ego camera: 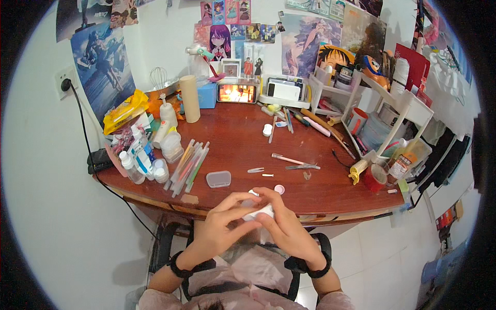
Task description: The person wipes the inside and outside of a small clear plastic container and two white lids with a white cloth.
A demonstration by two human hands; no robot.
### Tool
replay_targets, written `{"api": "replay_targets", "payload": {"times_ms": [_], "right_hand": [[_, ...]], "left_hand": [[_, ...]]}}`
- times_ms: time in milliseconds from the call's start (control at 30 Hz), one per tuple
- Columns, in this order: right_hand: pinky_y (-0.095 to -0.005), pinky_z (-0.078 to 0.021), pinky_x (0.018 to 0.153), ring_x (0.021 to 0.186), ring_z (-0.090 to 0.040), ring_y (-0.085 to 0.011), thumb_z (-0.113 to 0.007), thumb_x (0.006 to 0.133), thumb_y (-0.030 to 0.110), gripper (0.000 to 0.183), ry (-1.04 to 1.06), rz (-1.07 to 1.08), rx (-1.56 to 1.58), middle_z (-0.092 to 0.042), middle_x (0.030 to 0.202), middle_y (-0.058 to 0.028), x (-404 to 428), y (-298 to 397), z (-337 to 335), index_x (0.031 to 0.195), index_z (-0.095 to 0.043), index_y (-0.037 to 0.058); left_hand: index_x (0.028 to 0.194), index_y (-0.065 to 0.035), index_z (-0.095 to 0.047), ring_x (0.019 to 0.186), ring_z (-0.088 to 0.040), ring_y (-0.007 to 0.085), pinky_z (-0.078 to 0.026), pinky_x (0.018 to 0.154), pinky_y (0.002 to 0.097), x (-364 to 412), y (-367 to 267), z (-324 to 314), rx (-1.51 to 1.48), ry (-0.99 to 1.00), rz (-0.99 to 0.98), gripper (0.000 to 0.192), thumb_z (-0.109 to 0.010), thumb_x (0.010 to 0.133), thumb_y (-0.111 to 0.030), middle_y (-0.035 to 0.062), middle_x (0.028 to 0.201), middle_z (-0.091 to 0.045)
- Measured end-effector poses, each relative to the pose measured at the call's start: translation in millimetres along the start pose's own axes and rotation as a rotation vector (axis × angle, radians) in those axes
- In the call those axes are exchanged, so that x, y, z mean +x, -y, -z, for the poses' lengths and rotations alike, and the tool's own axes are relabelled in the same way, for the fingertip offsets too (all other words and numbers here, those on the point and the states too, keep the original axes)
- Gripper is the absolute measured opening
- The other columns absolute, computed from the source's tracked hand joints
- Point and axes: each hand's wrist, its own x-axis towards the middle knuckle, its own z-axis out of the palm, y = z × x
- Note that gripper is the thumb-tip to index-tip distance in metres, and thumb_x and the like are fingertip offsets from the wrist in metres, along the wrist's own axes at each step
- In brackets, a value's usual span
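Note:
My left hand (223, 221) and my right hand (285, 224) meet at the table's front edge, fingers curled around a crumpled white tissue-like piece (259, 213). A small white round piece (254, 192) shows between the fingertips, at the far side of the hands; my fingers hide most of it. Just beyond my right fingers lies a small pink round cap (279, 189). Small clear tweezers (255, 170) and a short white stick (267, 175) rest farther back. To the left, a flat translucent case (218, 179) lies on the reddish-brown desk (240, 135).
Several straw-like tubes (188, 166) lie left, beside bottles (131, 166) and a round container (171, 147). A pink pen (290, 159) and scissors (302, 166) are on the right. A phone (237, 93) stands lit at the back. A white rack (387, 97) and red cup (375, 178) stand right.

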Motion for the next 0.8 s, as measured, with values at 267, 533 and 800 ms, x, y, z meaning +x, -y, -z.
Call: {"api": "replay_targets", "payload": {"times_ms": [267,533,800], "right_hand": [[-0.0371,-0.0456,0.084,0.101,-0.057,-0.0351,-0.067,0.082,0.017,0.051,-0.047,0.106,-0.121,-0.055,0.111,-0.0199,-3,0,11,0.125,-0.044,0.0028],[-0.0391,-0.0473,0.082,0.097,-0.058,-0.0375,-0.062,0.079,0.006,0.040,-0.126,0.199,-0.252,-0.058,0.107,-0.0185,-7,3,15,0.118,-0.052,0.0028],[-0.0309,-0.0451,0.058,0.061,-0.057,-0.0204,-0.058,0.086,0.010,0.014,-0.050,0.026,-0.095,-0.059,0.071,-0.0147,-12,7,22,0.092,-0.064,-0.0018]], "left_hand": [[0.084,0.0053,-0.058,0.095,-0.058,0.0196,-0.049,0.078,0.0285,2,-4,12,0.048,-0.090,-0.026,0.007,-0.054,0.083,0.000,0.0125,0.114,-0.055],[0.078,0.0056,-0.053,0.086,-0.058,0.0159,-0.048,0.072,0.0251,-1,-3,13,0.137,-0.078,-0.107,0.007,-0.058,0.078,0.000,0.0115,0.114,-0.055],[0.074,0.0024,-0.052,0.067,-0.050,0.0041,-0.040,0.056,0.0200,-2,-3,20,-0.030,-0.027,0.059,0.010,-0.060,0.080,-0.002,0.0069,0.100,-0.061]]}}
